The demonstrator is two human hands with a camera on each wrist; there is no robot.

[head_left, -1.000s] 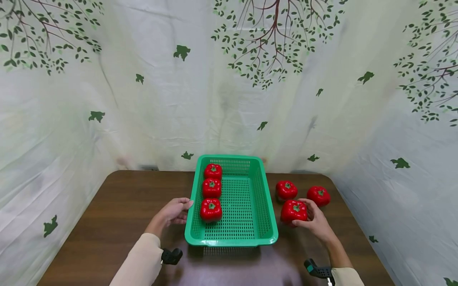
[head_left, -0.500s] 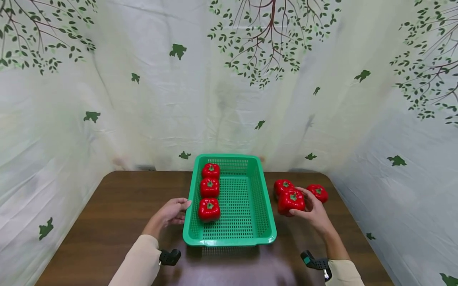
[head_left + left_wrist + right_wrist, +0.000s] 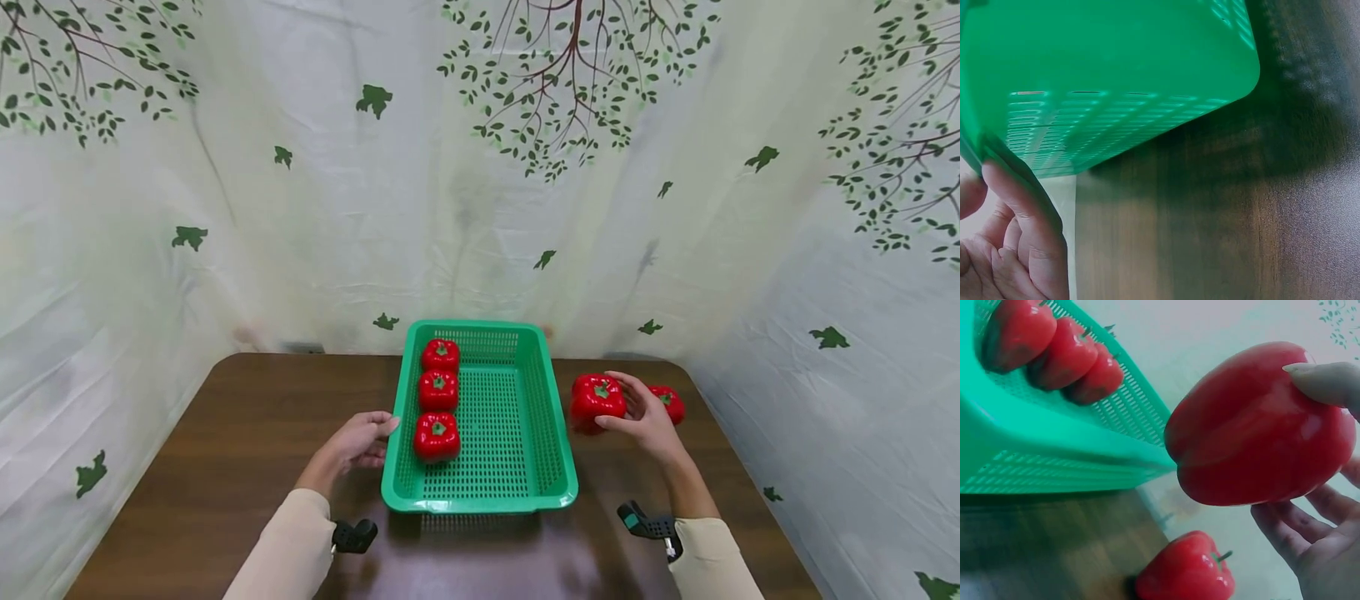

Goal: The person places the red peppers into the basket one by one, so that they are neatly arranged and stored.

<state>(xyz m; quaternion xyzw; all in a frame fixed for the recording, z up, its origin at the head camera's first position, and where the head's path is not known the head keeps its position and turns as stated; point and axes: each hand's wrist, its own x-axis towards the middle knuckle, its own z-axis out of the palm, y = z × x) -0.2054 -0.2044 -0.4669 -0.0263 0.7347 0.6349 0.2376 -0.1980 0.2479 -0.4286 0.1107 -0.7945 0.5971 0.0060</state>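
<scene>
My right hand (image 3: 648, 418) grips a red bell pepper (image 3: 594, 404) by its side, right of the green plastic basket (image 3: 480, 504). In the right wrist view this pepper is held in the air, thumb on one side and fingers on the other. Below it, another bell pepper (image 3: 1186, 572) with a green stem sits on the table. My left hand (image 3: 358, 442) pinches the basket's left rim between thumb and fingers. Inside the basket three bell peppers (image 3: 437, 437) stand in a row along the left wall, stems up.
One more red bell pepper (image 3: 669, 403) lies on the brown wooden table (image 3: 285, 400), partly hidden behind my right hand. A pale curtain (image 3: 465, 208) printed with branches and leaves hangs behind the table. Dark wrist cameras (image 3: 352, 536) sit on both wrists.
My right hand has carried the bell pepper away from me and slightly left, so it now covers the pepper at the back. The left hand stays on the basket rim.
</scene>
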